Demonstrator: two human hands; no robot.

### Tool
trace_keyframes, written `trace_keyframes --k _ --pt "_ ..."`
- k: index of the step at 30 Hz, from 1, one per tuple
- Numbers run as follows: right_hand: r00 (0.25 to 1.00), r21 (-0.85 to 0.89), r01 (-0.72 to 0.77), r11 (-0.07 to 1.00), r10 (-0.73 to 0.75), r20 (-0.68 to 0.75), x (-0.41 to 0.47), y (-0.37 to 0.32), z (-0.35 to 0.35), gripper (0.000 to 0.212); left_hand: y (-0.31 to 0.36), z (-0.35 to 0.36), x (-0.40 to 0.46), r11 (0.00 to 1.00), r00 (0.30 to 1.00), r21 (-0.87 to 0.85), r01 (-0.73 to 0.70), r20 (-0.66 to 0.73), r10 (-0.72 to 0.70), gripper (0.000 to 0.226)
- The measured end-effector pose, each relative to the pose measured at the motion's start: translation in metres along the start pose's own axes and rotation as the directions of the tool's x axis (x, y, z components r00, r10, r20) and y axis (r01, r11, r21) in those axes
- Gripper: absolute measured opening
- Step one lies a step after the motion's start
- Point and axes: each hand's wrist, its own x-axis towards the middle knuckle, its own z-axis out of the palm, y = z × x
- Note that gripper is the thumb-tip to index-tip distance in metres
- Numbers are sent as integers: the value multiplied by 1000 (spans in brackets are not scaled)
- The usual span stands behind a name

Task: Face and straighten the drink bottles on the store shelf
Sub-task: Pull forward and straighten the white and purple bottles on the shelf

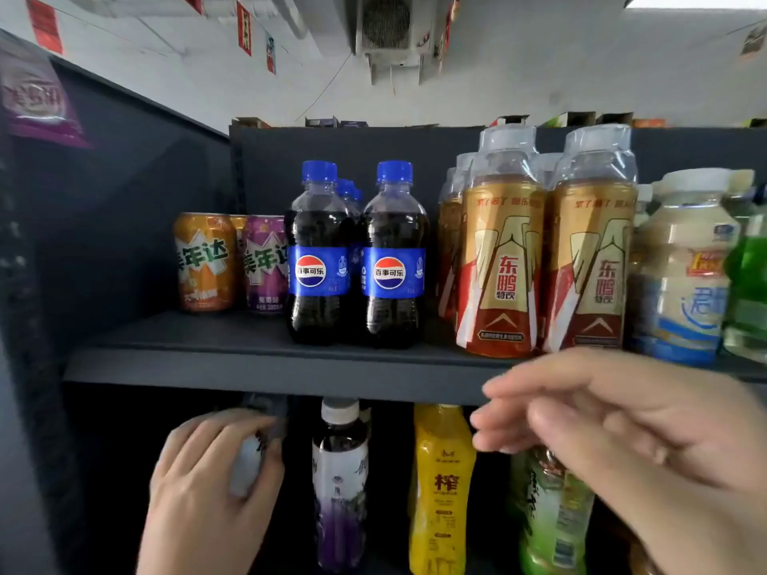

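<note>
Two hands working: my left hand (207, 487) is gripping a pale-labelled plastic bottle (249, 462); my right hand (614, 429), fingers loosely spread, is risking toppling the yellow juice bottle (442, 491).

On the dark metal upper shelf (257, 369), an orange soda can (204, 262) stands far left, a purple soda can (265, 263) just right of it. Right of those stand two blue-capped cola bottles (317, 255) (393, 259) side by side near the front, more behind them. Further right come two gold-labelled energy drink bottles (500, 259) (589, 263), then a pale milky bottle (682, 280). Below the shelf, the left hand (207, 487) grips a white-labelled bottle (249, 462); rightward stand a purple-labelled bottle (340, 487), a yellow juice bottle (442, 491) and a green tea bottle (552, 516), with the right hand (614, 425) in front of the last.
</note>
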Motion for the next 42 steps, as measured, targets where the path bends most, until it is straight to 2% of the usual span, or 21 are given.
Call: trace_keyframes --k 2,4,6,10,13,15,17,19,23,29,33,39,42 --pt "993 22 -89 996 87 85 -6 8 13 25 -7 1 -2 990 991 32 136 -10 -136 48" --pt "971 -37 -166 985 170 167 -11 21 28 25 -14 4 -6 948 948 37 316 36 -318 54" --pt "945 -90 -236 968 250 212 -16 33 46 28 -22 7 -13 920 919 13 391 53 -391 71" --pt "906 -160 -356 921 382 182 -26 61 85 32 -41 13 -21 892 894 -62 449 43 -447 96" --pt "876 -228 -432 873 466 126 -33 83 115 52 -61 22 -27 819 823 -98 565 138 -551 102" --pt "853 -270 -483 833 517 69 -36 97 135 74 -74 28 -33 761 767 -124 637 208 -607 97" --pt "837 -231 -528 817 547 19 -39 109 156 90 -85 31 -42 734 736 -128 667 263 -624 84" --pt "827 -189 -555 810 561 -21 -42 120 176 97 -94 33 -51 726 721 -122 677 309 -621 67" --pt "796 -130 -605 785 595 -111 -51 142 210 94 -105 33 -61 704 695 -150 694 392 -602 52" --pt "773 -7 -617 787 604 -194 -66 159 229 88 -111 29 -66 703 691 -172 690 445 -570 56" --pt "760 4 -618 786 598 -255 -71 161 234 88 -114 27 -67 705 693 -187 684 468 -548 60" --pt "766 -102 -599 794 532 -361 -78 164 236 88 -116 26 -68 706 694 -197 680 485 -533 57" --pt "746 -201 -607 769 464 -479 -77 163 243 89 -116 24 -66 700 690 -206 684 493 -529 50"
